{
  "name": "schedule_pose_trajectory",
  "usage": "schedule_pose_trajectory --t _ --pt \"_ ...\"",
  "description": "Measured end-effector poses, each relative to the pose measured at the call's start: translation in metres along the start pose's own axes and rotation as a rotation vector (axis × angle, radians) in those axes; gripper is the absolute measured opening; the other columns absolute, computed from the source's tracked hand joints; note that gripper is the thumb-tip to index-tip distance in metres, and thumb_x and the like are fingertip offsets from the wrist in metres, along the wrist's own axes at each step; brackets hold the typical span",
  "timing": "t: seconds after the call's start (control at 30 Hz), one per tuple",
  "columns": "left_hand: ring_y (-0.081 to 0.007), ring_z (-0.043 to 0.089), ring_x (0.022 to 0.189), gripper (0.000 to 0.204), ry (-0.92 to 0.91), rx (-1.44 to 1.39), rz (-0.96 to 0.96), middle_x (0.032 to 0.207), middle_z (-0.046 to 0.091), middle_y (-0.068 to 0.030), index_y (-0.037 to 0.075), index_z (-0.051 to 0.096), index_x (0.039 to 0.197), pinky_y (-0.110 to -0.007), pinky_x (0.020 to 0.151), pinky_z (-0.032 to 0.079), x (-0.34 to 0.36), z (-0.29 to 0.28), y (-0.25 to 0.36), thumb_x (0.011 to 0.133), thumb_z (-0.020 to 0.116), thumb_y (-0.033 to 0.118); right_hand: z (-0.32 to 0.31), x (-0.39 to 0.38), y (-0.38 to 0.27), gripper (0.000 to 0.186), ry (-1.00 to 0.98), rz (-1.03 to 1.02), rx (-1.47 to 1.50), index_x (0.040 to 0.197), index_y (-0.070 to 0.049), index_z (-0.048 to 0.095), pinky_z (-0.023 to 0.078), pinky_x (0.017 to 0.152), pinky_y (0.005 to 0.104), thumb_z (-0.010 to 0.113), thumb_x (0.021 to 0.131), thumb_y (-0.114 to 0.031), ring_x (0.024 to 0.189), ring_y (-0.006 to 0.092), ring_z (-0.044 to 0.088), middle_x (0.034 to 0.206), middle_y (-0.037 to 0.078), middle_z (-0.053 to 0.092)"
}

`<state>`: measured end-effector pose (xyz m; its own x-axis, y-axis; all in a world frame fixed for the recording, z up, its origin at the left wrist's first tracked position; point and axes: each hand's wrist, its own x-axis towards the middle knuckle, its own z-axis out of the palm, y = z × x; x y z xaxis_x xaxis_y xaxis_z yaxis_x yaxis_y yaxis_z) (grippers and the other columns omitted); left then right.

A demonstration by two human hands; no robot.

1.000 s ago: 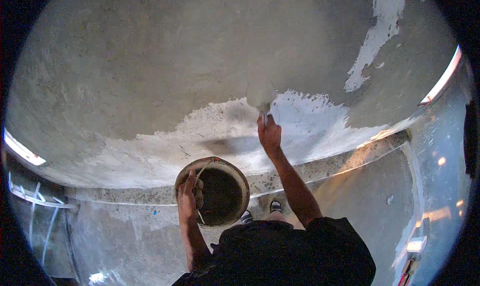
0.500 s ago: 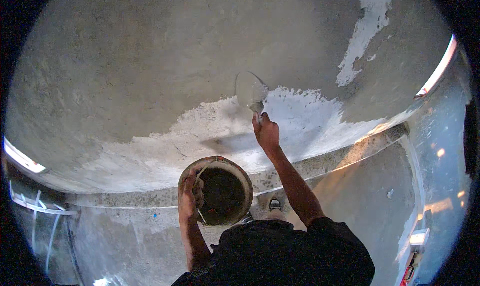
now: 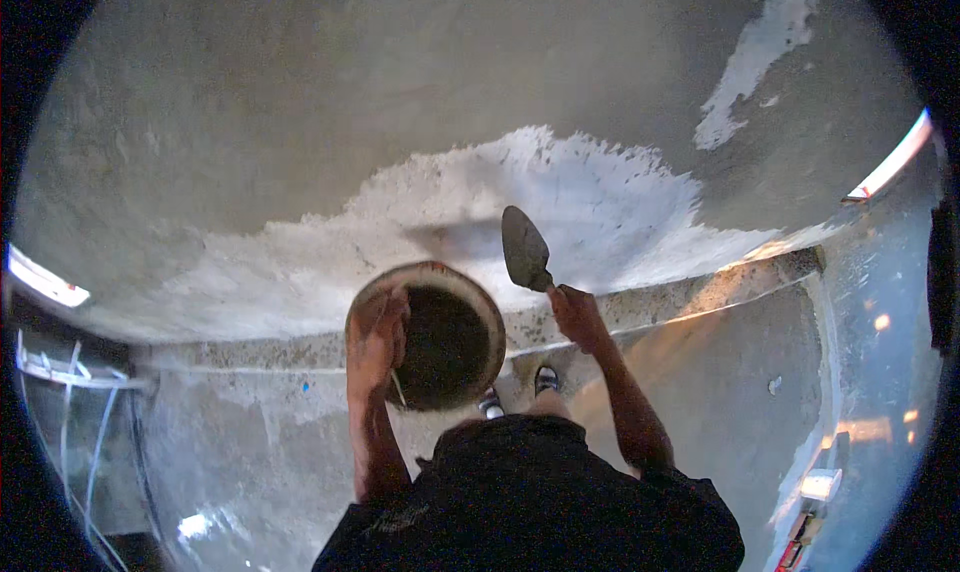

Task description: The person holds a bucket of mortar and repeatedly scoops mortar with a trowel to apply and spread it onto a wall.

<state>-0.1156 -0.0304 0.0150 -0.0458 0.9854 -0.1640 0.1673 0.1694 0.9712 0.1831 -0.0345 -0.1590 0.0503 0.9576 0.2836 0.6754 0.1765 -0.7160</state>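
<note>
My left hand [image 3: 380, 337] is closed at the left side of a round bucket [image 3: 488, 312], where part of its handle shows below the fingers. Dark grey mortar [image 3: 447, 342] lies inside it. In my right hand [image 3: 578, 317] is a pointing trowel [image 3: 525, 247], gripped by its handle, its leaf-shaped grey blade angled up and left. The blade is right of the bucket and in front of the wall's pale area [image 3: 590, 197], apparently clear of the surface. Darker grey plaster [image 3: 330, 102] covers the wall above, with a ragged edge between the two.
A pale streak [image 3: 755, 57] marks the upper right of the wall. Along the wall's foot runs a speckled ledge [image 3: 260, 355]. My sandalled feet [image 3: 546, 379] stand on the grey floor [image 3: 680, 402]. Pale poles [image 3: 100, 467] stand at far left; a white box [image 3: 820, 484] lies at right.
My right hand has drawn the trowel down from the plaster's edge, and its blade has turned. More pale wall shows where grey plaster was. My left hand has shifted on the bucket.
</note>
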Motion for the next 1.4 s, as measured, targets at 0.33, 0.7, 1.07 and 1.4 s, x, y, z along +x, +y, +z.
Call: schedule_pose_trajectory --t 0.33,0.7,1.07,1.4 --pt "-0.0053 0.031 0.036 0.026 -0.169 -0.182 -0.051 0.047 0.035 0.0036 0.004 0.051 0.071 -0.023 0.034 0.022 -0.009 0.013 0.047 0.089 0.050 0.023 -0.027 -0.053 -0.037 0.033 -0.715 -0.175 -0.288 0.109 -0.005 0.053 0.049 0.052 0.0414 0.050 0.086 -0.028 0.055 0.0323 0.058 0.074 0.015 0.057" --pt "-0.0048 0.027 0.037 0.021 -0.130 -0.125 0.047 0.049 0.032 0.0058 0.006 0.051 0.075 -0.022 0.034 0.019 -0.032 0.021 0.098 0.085 0.053 0.024 -0.056 -0.068 0.009 0.040 -0.450 -0.061 -0.255 0.069 -0.002 0.054 0.044 0.049 0.0445 0.050 0.087 -0.037 0.047 0.0362 0.054 0.049 0.018 0.050" --pt "-0.0027 0.024 0.037 0.027 0.231 -0.086 0.141 0.048 0.030 0.0088 0.010 0.053 0.067 -0.021 0.035 0.016 -0.009 0.012 0.111 0.083 0.058 0.032 -0.105 -0.090 0.041 0.028 -0.363 -0.029 -0.226 0.092 0.001 0.053 0.048 0.062 0.0454 0.055 0.085 -0.026 0.069 0.0386 0.057 0.081 0.020 0.055" --pt "-0.0032 0.023 0.035 0.027 0.047 -0.200 0.089 0.047 0.028 0.0085 0.007 0.053 0.074 -0.021 0.033 0.016 -0.025 0.062 0.120 0.086 0.055 0.031 -0.093 -0.073 -0.007 0.038 -0.054 -0.013 -0.015 0.109 -0.004 0.047 0.049 0.064 0.0463 0.062 0.078 -0.018 0.075 0.0381 0.060 0.095 0.019 0.058"
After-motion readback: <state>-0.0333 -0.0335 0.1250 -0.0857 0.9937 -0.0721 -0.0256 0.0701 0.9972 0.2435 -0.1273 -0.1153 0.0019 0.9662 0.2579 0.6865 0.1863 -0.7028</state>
